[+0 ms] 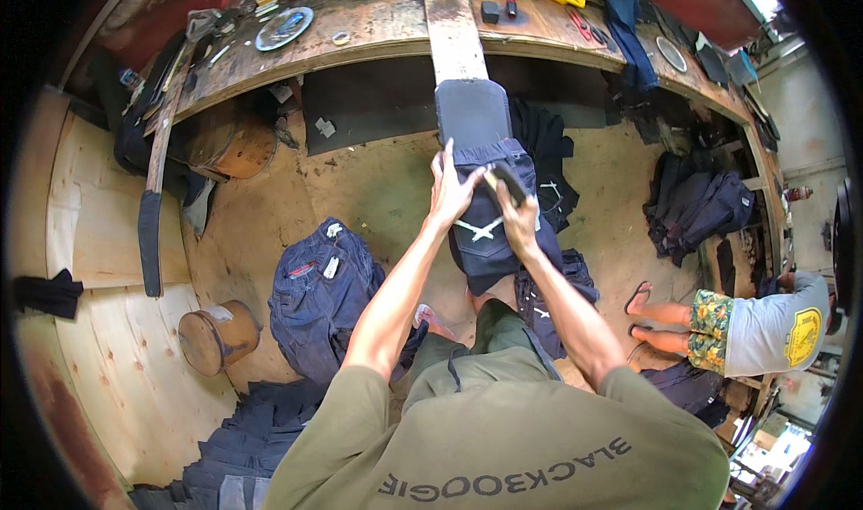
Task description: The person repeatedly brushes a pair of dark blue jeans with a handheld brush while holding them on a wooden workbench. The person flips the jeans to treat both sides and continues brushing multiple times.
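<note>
A pair of dark denim jeans (481, 263) is drawn over the end of a plank with a dark padded top (472, 113), waistband toward the bench. White crossed marks show on the back pocket. My left hand (448, 191) lies along the left side of the waistband, fingers stretched out and thumb pointing toward the right hand. In my right hand (519, 227) is a dark rectangular block (509, 185) with a pale edge, tilted over the jeans' right side. Whether the block touches the denim I cannot tell.
A cluttered wooden bench (378, 38) curves across the far side, with a plate (284, 28) and red-handled scissors (586, 30). A jeans pile (324, 285) lies left, near a wooden drum (218, 337). More dark garments (697, 204) hang at right, near another person (764, 330).
</note>
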Motion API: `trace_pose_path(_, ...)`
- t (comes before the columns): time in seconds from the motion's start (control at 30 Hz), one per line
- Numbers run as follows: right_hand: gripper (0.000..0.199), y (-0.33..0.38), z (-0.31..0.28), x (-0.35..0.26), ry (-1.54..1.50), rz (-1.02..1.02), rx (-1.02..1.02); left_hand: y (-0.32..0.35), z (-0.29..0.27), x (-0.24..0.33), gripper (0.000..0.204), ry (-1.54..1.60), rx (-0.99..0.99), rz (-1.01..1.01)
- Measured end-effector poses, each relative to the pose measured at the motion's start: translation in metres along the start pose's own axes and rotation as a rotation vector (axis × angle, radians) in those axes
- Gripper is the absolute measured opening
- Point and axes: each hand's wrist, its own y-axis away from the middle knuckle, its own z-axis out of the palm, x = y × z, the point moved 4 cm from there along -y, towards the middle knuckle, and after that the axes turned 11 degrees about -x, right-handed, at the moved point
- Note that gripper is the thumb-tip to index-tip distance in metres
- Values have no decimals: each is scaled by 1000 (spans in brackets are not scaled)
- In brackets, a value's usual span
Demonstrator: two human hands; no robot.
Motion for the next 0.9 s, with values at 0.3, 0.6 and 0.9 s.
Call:
trace_pose_path(0.3,29,-193,-12,-33,-262,-136,-156,-205,-32,9,73,-487,270,-53)
trace_pose_path(0.6,69,-104,7,-39,350,-332,-845,-230,-12,34,60,-530,284,229)
trace_pose_path(0.9,62,-113,16,-20,111,-131,-930,-250,-22,32,58,-522,311,271)
